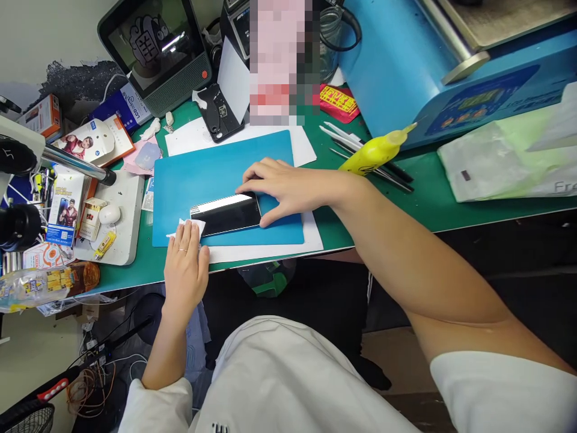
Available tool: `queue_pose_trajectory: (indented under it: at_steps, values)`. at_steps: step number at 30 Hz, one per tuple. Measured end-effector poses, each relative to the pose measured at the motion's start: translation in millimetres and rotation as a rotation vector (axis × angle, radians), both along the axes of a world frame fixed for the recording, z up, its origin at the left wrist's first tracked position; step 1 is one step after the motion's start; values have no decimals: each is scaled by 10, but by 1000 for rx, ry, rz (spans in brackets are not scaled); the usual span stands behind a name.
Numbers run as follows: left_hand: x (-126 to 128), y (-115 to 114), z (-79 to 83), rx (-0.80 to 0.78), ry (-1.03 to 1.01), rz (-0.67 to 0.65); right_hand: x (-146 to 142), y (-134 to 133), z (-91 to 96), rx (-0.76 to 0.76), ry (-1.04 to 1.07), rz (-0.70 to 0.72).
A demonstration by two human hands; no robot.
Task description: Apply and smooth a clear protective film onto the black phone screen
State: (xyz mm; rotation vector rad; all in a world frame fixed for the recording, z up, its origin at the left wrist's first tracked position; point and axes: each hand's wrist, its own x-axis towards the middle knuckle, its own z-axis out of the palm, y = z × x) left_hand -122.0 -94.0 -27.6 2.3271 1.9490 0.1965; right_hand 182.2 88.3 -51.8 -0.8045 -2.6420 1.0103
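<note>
A black smartphone (225, 214) lies screen up on a blue work mat (198, 174). My right hand (288, 186) rests on the phone's right end, fingers spread over its top edge and thumb at its lower corner, steadying it. My left hand (184, 267) lies flat with fingers together, pressing a small white wipe (193, 226) against the mat at the phone's left end. A ring is on one left finger.
White paper sheets (270, 246) lie under the mat on a green table (424, 204). A yellow squeeze bottle (376, 151) and thin tools (383, 171) lie to the right, before a blue machine (406, 66). A white tray (126, 204), boxes and a small screen (153, 51) crowd the left.
</note>
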Motion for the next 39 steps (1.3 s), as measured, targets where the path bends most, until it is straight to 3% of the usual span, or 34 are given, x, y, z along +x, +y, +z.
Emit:
queue_pose_trajectory:
  at_steps: [6,9,19,26,34,39]
  values:
    - [75,419,58,-6,14,31,-3,1,-5,12,25,7]
    - [149,508,74,-9,39,41,-9,2,5,-1,1,5]
    - [546,544,-39,-27,47,-82,-21,25,-91,91,63,15]
    - [932,616,-117,-41,22,-177,-15,15,-31,110,46,45]
    - [890,513,-41,-82,44,-229,-26,-5,17,42,3,17]
    - [825,307,-17,-72,48,-260,-21,4,-32,67,20,26]
